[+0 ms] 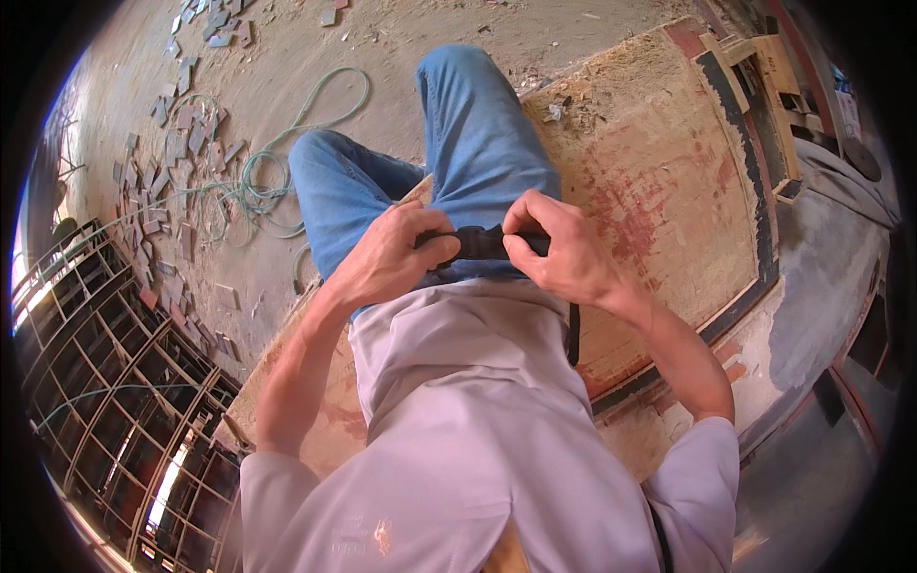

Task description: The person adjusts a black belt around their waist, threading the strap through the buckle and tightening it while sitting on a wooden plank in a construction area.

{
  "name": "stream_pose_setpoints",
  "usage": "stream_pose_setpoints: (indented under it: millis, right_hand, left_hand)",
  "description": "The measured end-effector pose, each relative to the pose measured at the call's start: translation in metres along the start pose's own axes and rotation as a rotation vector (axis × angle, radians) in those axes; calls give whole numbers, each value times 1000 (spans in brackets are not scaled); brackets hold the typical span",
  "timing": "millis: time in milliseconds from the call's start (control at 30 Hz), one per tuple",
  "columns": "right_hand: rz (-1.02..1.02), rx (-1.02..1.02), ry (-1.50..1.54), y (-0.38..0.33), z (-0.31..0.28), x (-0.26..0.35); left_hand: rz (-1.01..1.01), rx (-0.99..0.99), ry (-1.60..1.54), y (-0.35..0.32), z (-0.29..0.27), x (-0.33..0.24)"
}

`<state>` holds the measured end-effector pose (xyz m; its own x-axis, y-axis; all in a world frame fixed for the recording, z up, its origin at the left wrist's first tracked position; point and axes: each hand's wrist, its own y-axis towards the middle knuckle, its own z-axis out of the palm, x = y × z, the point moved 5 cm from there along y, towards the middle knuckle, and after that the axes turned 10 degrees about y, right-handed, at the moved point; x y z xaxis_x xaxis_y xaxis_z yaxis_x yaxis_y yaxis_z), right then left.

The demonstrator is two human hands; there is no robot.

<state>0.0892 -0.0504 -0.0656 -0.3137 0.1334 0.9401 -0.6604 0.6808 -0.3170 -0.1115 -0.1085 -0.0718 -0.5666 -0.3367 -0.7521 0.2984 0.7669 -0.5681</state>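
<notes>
Over a worn wooden board (659, 181), left hand (387, 260) and right hand (559, 250) both grip what seems a black strap (480, 243).

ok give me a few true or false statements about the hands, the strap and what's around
1. Both hands grip a black strap at the waist. True: the left hand and the right hand each pinch it.
2. The person wears red trousers. False: they wear blue jeans.
3. A pale green hose lies coiled on the floor. True.
4. The right hand holds a hammer. False: it holds only the strap.
5. The person sits on a wooden board. True, as far as the view shows.
6. The floor on the left is bare. False: broken tile pieces are scattered there.
</notes>
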Motion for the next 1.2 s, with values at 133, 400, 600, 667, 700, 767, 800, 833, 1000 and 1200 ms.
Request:
stream_pose_setpoints:
  millis: [133,400,600,667,700,767,800,833,1000,1200]
  right_hand:
    - [-213,53,-304,-2,9,28]
    - [-392,67,-386,-10,20,27]
    - [-389,16,-28,-17,0,33]
    - [-353,4,0,-21,1,32]
    - [-396,-6,0,-21,2,32]
    - [-483,-26,-1,-22,6,31]
    - [-475,-16,0,-23,7,31]
    - [-468,-6,0,-25,8,30]
    - [-428,-25,6,-32,10,26]
    - [-392,-61,34,-35,12,22]
  left_hand:
    - [-32,-8,-33,-4,6,-4]
    - [24,-2,57,-12,6,-24]
    - [-32,34,-257,-30,-10,-2]
    - [-1,-5,-331,-34,-13,1]
    - [11,-15,-334,-35,-15,4]
    - [15,-32,-367,-38,-16,5]
    - [5,-29,-356,-40,-16,7]
    - [-4,-27,-345,-42,-17,12]
    - [-59,-65,-508,-46,-16,34]
    - [-49,-34,-400,-45,-6,41]
